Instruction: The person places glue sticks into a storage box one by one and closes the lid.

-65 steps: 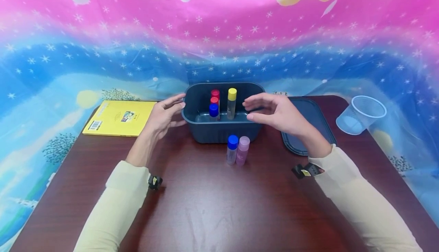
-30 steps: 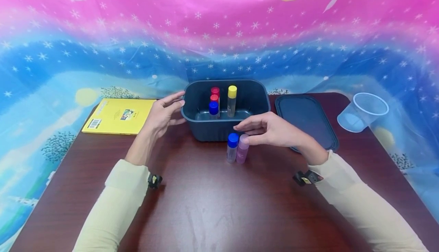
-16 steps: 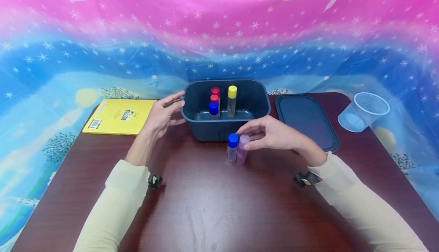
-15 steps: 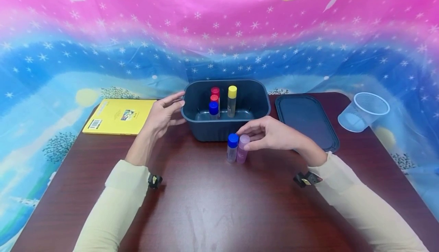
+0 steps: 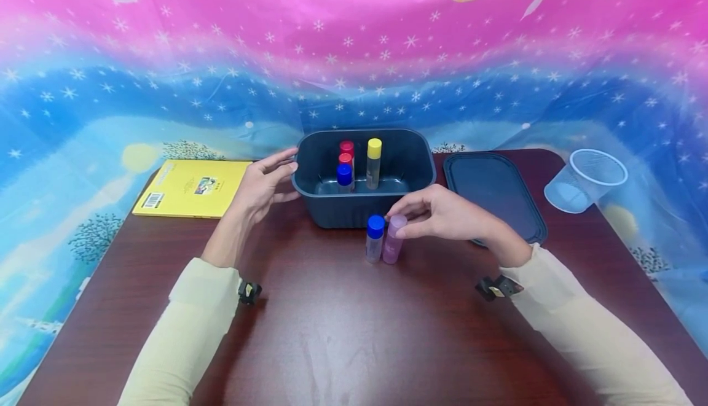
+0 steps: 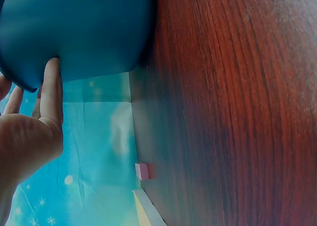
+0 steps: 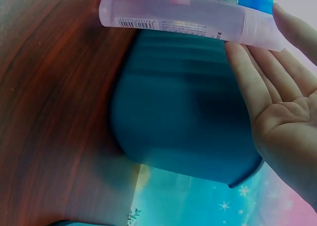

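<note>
My right hand (image 5: 445, 214) pinches the cap of a translucent purple glue stick (image 7: 173, 15) between thumb and fingers. The stick leans slightly to the right, its base at or near the table. Just left of it a blue-capped glue stick (image 5: 374, 240) stands upright. Behind them is a dark grey-blue bin (image 5: 354, 212). Straight fingers of my left hand (image 5: 262, 186) touch the bin's left end near the rim. Inside the bin stand a yellow-capped stick (image 5: 373, 163), two red-capped sticks (image 5: 346, 148) and a blue-capped stick (image 5: 344, 175); the bin's front wall hides some bases.
A dark lid (image 5: 492, 191) lies right of the bin, partly behind my right hand. Farther right is a pale mesh cup (image 5: 586, 182). A yellow book (image 5: 193, 188) lies at the left. Patterned cloth (image 5: 354, 56) hangs behind the brown table (image 5: 343, 332).
My right hand has come down from above the bin's right end to the purple glue stick, whose cap has now tipped slightly right, away from the blue-capped one. My left hand stays at the bin.
</note>
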A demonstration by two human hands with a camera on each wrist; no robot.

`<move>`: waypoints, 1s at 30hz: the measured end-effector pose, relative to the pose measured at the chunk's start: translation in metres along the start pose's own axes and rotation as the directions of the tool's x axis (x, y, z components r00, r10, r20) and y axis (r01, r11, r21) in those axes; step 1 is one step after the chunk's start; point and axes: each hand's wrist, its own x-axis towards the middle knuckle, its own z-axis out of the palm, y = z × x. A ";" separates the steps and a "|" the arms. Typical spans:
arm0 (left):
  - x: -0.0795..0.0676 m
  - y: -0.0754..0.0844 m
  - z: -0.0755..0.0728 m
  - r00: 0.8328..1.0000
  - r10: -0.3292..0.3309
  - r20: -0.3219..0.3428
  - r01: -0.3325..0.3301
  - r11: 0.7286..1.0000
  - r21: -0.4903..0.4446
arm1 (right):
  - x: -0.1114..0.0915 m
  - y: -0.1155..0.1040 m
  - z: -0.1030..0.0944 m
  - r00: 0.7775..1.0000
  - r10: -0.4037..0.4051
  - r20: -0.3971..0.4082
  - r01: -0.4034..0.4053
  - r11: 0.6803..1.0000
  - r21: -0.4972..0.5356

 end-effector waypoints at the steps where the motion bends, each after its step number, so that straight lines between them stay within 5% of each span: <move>1: 0.000 0.000 0.000 1.000 0.000 0.000 0.000 1.000 0.001 | 0.000 -0.001 -0.001 1.000 -0.003 -0.004 0.003 1.000 -0.005; 30: 0.001 0.000 0.000 1.000 0.006 -0.003 -0.006 1.000 -0.004 | 0.007 -0.019 -0.013 0.973 -0.133 -0.190 0.138 0.990 0.014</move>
